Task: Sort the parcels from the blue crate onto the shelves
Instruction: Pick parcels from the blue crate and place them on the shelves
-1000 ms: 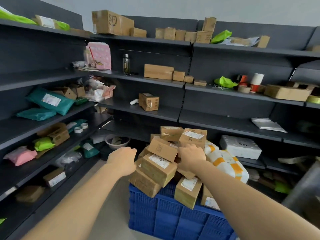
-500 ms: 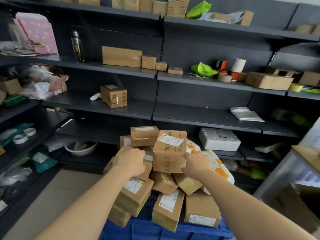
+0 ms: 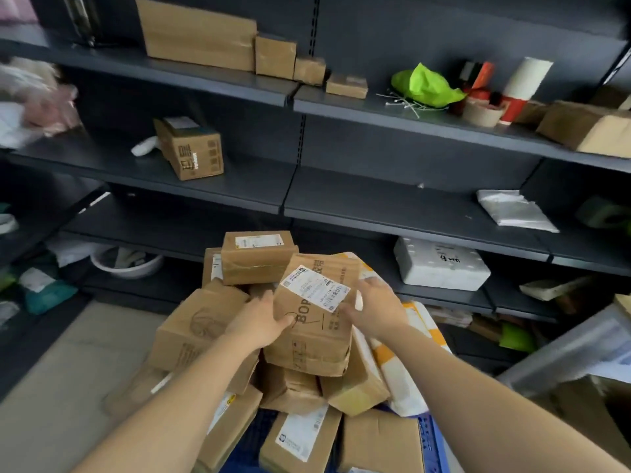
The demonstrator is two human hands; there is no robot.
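Observation:
Several brown cardboard parcels are heaped in the blue crate point(image 3: 431, 435), of which only a strip shows at the bottom. On top of the heap sits a tall brown box with a white label point(image 3: 316, 322). My left hand point(image 3: 261, 319) grips its left side, thumb on the front. My right hand point(image 3: 377, 308) holds its right side with fingers curled round the edge. Behind it lies another taped parcel point(image 3: 256, 257). An orange-and-white padded bag point(image 3: 406, 356) lies at the right of the pile.
Dark shelves point(image 3: 375, 206) run across the back. They carry a lone box point(image 3: 189, 148), a row of boxes point(image 3: 201, 35), a green bag point(image 3: 425, 85), tape rolls point(image 3: 483, 112), a white foam box point(image 3: 440, 264) and a flat white packet point(image 3: 514, 209). Floor lies at the left.
The view has moved closer and lower toward the pile. Both hands have closed in on the tall labelled box, the left shifting right onto its side, and the box now tilts.

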